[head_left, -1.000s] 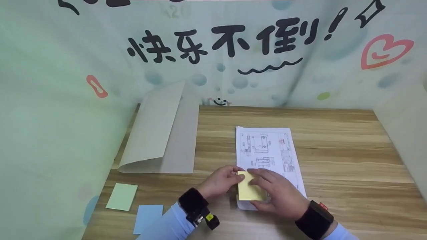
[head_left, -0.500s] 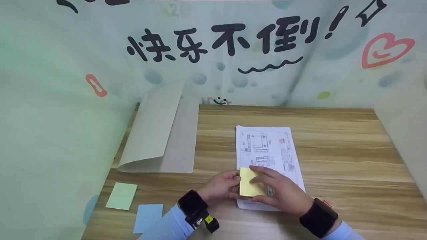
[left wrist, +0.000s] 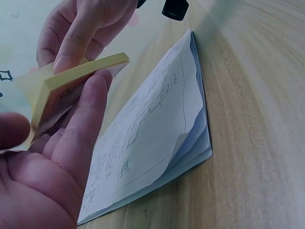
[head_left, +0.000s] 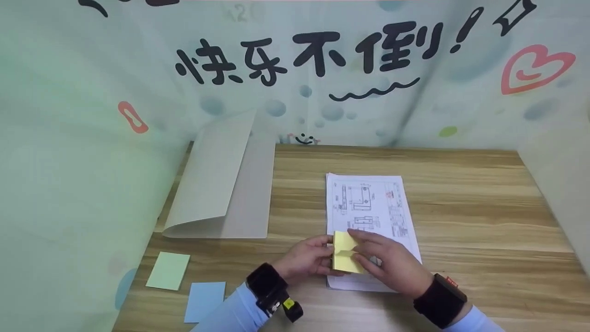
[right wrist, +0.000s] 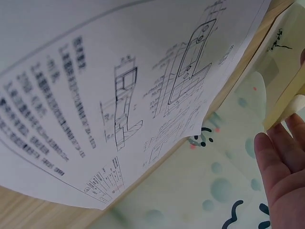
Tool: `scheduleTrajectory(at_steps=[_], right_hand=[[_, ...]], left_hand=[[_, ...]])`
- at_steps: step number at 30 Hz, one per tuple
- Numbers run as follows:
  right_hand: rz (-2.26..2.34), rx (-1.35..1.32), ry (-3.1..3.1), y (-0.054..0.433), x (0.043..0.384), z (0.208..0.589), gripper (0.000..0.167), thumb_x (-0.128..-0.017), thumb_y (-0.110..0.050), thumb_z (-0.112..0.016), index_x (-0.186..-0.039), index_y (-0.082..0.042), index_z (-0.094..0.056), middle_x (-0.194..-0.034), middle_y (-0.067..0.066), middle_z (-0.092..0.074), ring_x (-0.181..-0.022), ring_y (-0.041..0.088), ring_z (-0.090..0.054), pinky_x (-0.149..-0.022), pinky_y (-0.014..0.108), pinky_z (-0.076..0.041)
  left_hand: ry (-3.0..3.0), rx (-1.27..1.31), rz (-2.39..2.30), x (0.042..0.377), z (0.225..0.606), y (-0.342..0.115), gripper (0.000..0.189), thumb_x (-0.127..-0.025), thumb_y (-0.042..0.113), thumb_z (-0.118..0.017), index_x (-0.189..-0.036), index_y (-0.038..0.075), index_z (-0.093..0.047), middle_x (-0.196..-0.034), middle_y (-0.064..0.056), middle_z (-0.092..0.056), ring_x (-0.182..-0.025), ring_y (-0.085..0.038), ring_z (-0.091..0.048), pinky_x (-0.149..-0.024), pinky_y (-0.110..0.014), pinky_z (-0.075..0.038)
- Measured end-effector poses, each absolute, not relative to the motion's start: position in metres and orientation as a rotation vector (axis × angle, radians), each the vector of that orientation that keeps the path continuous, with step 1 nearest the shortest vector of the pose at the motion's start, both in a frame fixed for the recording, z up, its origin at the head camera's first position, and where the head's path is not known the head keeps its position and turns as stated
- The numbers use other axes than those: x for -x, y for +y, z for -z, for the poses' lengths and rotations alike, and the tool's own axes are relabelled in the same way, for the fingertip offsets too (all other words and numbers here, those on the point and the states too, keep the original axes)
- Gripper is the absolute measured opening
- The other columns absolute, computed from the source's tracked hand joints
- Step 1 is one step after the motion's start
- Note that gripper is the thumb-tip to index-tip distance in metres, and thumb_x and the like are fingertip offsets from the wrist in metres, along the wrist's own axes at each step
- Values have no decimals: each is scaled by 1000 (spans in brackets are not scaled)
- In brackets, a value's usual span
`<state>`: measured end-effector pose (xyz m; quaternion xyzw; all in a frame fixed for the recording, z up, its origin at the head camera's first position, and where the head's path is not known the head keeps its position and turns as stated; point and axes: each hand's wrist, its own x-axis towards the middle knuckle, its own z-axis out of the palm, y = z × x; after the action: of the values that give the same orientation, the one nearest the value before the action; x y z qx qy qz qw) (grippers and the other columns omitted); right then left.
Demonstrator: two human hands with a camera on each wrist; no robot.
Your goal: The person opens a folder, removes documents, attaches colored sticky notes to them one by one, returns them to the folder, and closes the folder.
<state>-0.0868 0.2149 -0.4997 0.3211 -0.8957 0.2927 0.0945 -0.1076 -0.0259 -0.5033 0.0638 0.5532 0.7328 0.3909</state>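
Note:
Over the stack of printed drawings [head_left: 385, 203], my left hand [head_left: 304, 258] grips a yellow sticky note pad [head_left: 341, 263] by its left side, fingers beneath. My right hand [head_left: 392, 265] is at the pad's right side, thumb and fingertips pinching the top sticky note, which bends up from the rest. The left wrist view shows the pad's thick edge [left wrist: 88, 70] tilted above the papers, with a thin raised sheet [left wrist: 32, 85] behind it. In the right wrist view the right hand's fingers [right wrist: 281, 157] reach to the pad, partly out of frame.
A green sticky note pad [head_left: 168, 271] and a blue one [head_left: 205, 299] lie at the table's left front; the left sleeve overlaps the blue one. Behind them stands a half-folded grey folder [head_left: 212, 184]. A printed curtain [head_left: 295, 110] borders the wooden table [head_left: 474, 221].
The yellow pad has shifted slightly right with both hands. My right thumb has moved from the pad's lower edge up to the fingertips, and the top sheet now bends upward.

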Motion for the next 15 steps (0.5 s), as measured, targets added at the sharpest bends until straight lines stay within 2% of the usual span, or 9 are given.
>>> scheduleTrajectory(at_steps=[5,10,12,15], right_hand=[[-879,-858,-2649,211,88,498,9,-90,-15,-78,-94,-19,-73,-124,2,-74,-115,17,-71,-95,38,-58],[-920,-784,-2605,210,90,498,12,-86,-12,-81,-94,-18,-75,-111,-4,-76,-103,13,-71,-86,34,-59],[-1000,-708,-2639,211,92,497,7,-88,-15,-80,-91,-19,-75,-103,-8,-76,-95,9,-71,-82,32,-59],[-1178,-573,-2716,212,96,495,4,-91,-21,-77,-89,-17,-75,-90,-11,-75,-81,3,-68,-74,27,-59]], left_hand=[[1601,-180,-1765,109,501,-22,46,-96,1,-56,-141,-1,-49,-114,-22,-72,-103,-33,-73,-90,-41,-61],[1876,-207,-1607,109,500,-17,27,-100,9,-59,-127,2,-56,-95,-15,-75,-81,-25,-75,-77,-37,-63],[1922,-210,-1573,109,500,-17,23,-100,8,-59,-122,2,-57,-89,-11,-74,-73,-19,-72,-70,-33,-61],[2005,-246,-1490,107,499,-17,16,-99,8,-60,-114,3,-59,-78,-4,-69,-63,-11,-60,-57,-23,-49]])
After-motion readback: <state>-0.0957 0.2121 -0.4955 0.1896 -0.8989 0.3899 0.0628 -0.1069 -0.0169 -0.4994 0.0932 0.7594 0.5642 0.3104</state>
